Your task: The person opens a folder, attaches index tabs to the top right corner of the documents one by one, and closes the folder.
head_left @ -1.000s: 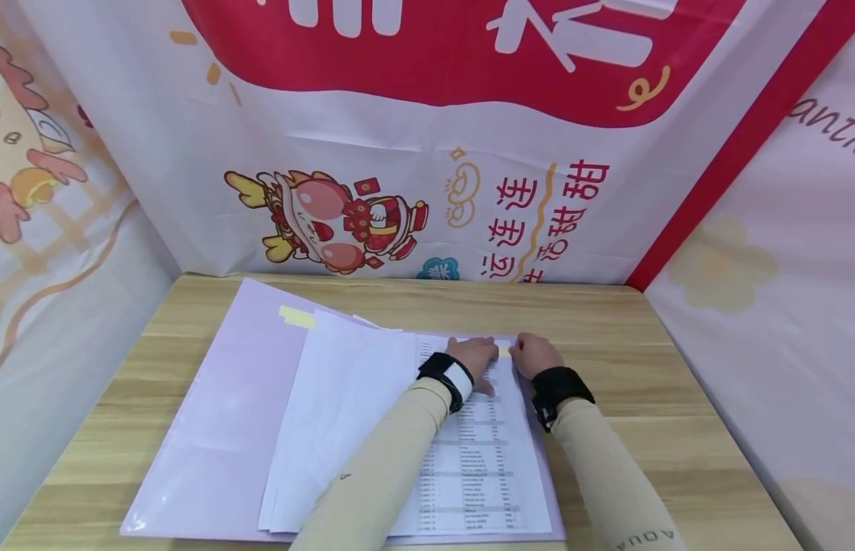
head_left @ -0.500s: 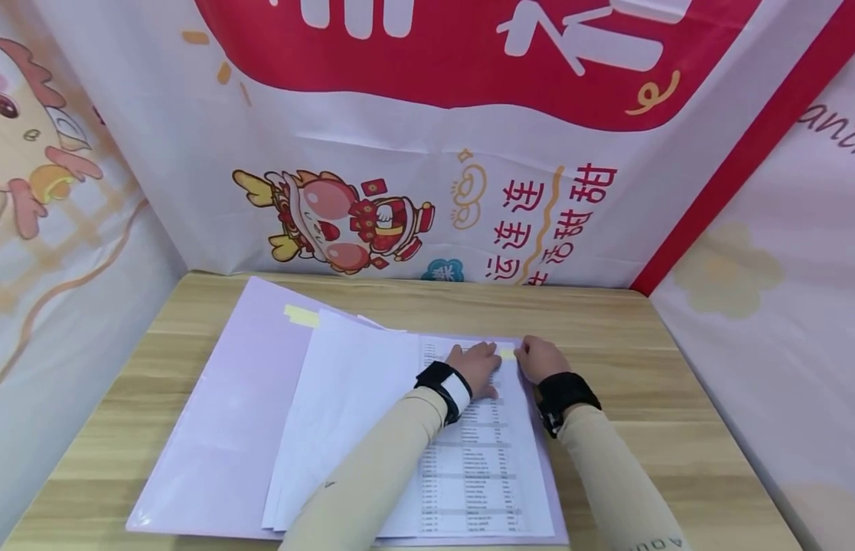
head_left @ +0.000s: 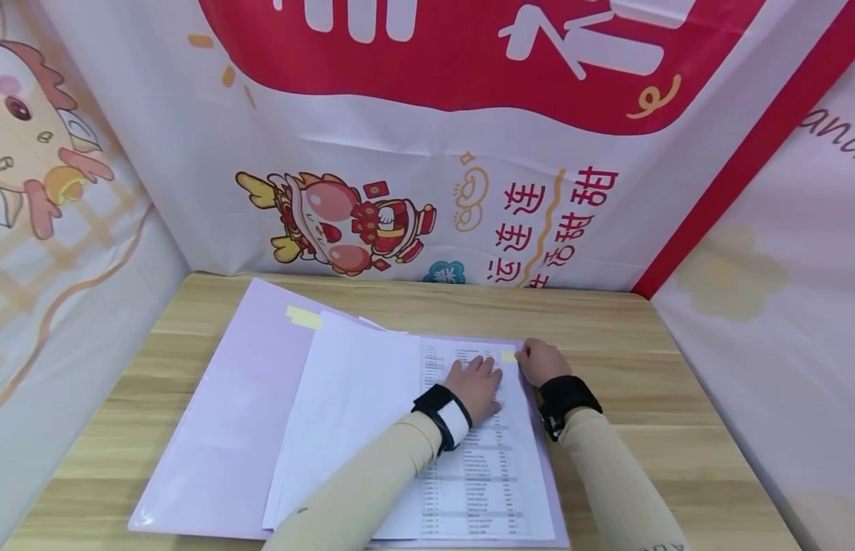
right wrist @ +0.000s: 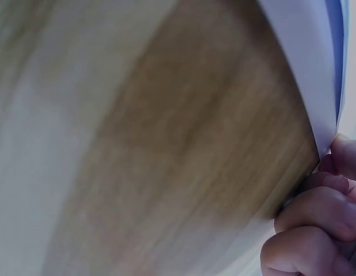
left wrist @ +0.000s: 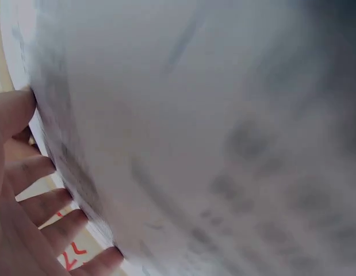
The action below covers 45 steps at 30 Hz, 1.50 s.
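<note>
A lilac folder [head_left: 207,428] lies spread on the table, with a blank white page [head_left: 351,390] and a printed sheet [head_left: 471,490] of table rows on its right part. My left hand [head_left: 474,390] rests on the printed sheet with its fingers spread; the left wrist view has the fingertips [left wrist: 62,230] touching the paper. At the far right corner, my right hand [head_left: 543,362] pinches the folder's edge between thumb and curled fingers. A pale yellow tab [head_left: 508,357] sits between the two hands. In the right wrist view, the lilac edge [right wrist: 310,75] runs into the pinch.
The wooden table [head_left: 661,428] extends right of the folder and behind it. More yellow tabs [head_left: 303,317] show at the upper left of the pages. Printed cloth [head_left: 358,138] hangs along the table's back and both sides.
My left hand has slid a little down the printed sheet, away from the yellow tab. My right hand keeps its pinch at the corner. The head view has shifted slightly.
</note>
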Available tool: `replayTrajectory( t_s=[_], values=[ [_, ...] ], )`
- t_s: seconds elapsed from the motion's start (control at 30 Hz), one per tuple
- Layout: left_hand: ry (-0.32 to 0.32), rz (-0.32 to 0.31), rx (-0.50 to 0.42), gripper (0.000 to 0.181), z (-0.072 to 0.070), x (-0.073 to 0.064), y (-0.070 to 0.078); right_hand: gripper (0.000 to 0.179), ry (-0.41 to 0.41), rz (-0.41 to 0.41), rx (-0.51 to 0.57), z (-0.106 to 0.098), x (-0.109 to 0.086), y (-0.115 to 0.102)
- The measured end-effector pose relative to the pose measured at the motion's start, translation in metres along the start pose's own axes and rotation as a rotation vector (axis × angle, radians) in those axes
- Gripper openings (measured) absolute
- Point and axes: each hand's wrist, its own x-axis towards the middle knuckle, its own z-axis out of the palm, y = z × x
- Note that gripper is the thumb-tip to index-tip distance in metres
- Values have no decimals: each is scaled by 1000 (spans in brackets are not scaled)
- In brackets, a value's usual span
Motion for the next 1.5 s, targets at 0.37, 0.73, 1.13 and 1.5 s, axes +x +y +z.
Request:
replayTrajectory(
  t_s=[0.37, 0.73, 1.13, 1.5],
  values=[
    [-14, -10, 31, 70, -11, -44, 17, 19, -4, 31, 1, 0, -1, -1],
    [-70, -18, -99, 74, -32, -76, 35, 26, 40, -53, 68, -8, -12, 4],
    [-105, 37, -159, 76, -26, -111, 53, 41, -183, -132, 157, -43, -61, 1],
    [-222, 107, -226, 70, -16, -131, 64, 42, -574, -184, 367, -49, -120, 17]
  ],
)
